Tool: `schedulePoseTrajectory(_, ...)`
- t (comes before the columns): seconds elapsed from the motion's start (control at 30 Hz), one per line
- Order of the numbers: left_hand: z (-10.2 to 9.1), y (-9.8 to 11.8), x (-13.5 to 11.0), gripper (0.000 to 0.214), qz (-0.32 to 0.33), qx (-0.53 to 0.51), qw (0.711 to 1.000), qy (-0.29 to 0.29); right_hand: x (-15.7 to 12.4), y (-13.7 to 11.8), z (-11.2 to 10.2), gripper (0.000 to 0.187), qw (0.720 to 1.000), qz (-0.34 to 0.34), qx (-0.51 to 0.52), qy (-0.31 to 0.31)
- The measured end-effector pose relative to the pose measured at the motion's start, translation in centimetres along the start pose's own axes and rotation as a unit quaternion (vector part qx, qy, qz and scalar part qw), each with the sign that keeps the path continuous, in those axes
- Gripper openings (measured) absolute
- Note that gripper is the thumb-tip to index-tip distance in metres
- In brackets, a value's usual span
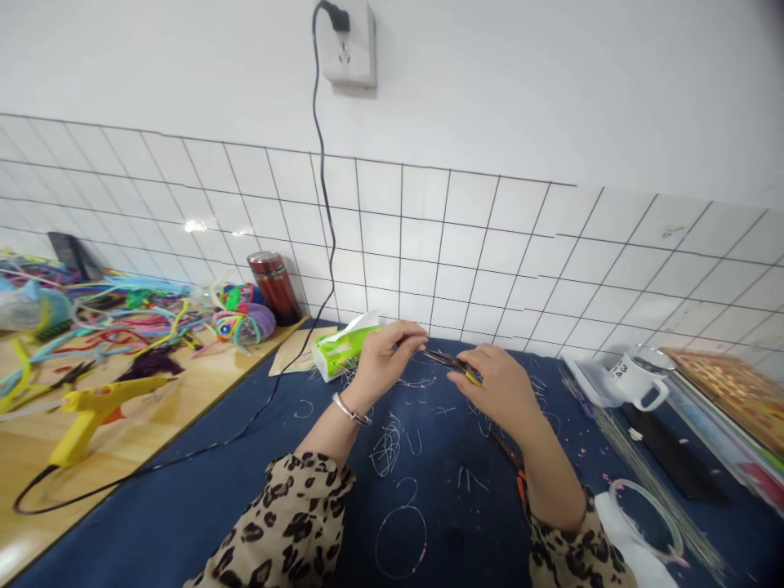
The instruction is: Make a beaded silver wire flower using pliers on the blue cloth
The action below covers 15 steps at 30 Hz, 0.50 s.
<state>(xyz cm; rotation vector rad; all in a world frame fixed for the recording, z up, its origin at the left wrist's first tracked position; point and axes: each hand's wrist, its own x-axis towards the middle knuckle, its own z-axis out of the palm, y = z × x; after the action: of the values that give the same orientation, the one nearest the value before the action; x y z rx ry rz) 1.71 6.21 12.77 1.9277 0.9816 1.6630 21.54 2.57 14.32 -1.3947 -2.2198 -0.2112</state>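
Note:
My right hand [499, 388] is wrapped around a pair of pliers [446, 358] with yellow on the handles, the dark jaws pointing left. Close to the jaw tips, my left hand [392, 353] is pinched closed; what its fingers hold is too small to make out. Below the hands, on the dark blue cloth [275, 490], lie a loose tangle of thin wire [385, 447] and several bent wire bits. A thin wire ring [377, 549] with a few pink beads rests nearest me. Under my right forearm, an orange-handled tool [520, 483] is partly hidden.
A green tissue pack [334, 353] stands behind my left hand. Leftward are a yellow glue gun [86, 412], colourful pipe cleaners [140, 318] and a red flask [273, 287]. On the right are a white mug [637, 380], straight wires [658, 498] and a pale coil [667, 518]. A black cord [322, 180] crosses the cloth.

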Motion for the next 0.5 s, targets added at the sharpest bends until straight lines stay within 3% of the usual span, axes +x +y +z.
schedulePoseTrajectory(0.5,-0.88,-0.11,0.15,0.010,0.041,-0.045,0.998,-0.007,0.10,0.12,-0.27,0.024,0.996,-0.002,0.077,-0.033)
